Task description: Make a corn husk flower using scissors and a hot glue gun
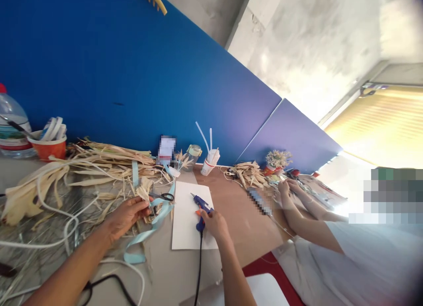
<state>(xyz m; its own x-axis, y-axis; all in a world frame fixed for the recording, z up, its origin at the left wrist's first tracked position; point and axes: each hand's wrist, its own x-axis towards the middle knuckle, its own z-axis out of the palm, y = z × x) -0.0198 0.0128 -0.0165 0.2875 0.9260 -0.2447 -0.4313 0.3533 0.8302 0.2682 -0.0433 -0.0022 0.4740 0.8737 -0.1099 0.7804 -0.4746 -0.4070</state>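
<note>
In my left hand [130,213], a small piece of dried corn husk [144,189] is pinched between thumb and fingers. My right hand [214,223] grips a blue hot glue gun [202,204] over a sheet of white paper [183,222]; its nozzle points up and left, and its black cord [199,270] runs down toward me. Light-blue ribbon [157,224] curls across the table just right of my left hand. A pair of black-handled scissors [167,197] lies beside that hand, its blades partly hidden.
Dried husks [112,158] and a white cable [71,220] cover the left side. A paper cup with glue sticks [210,161], a phone [166,150] and a red cup [51,148] stand along the blue partition [132,77]. A co-worker [330,244] works at the right.
</note>
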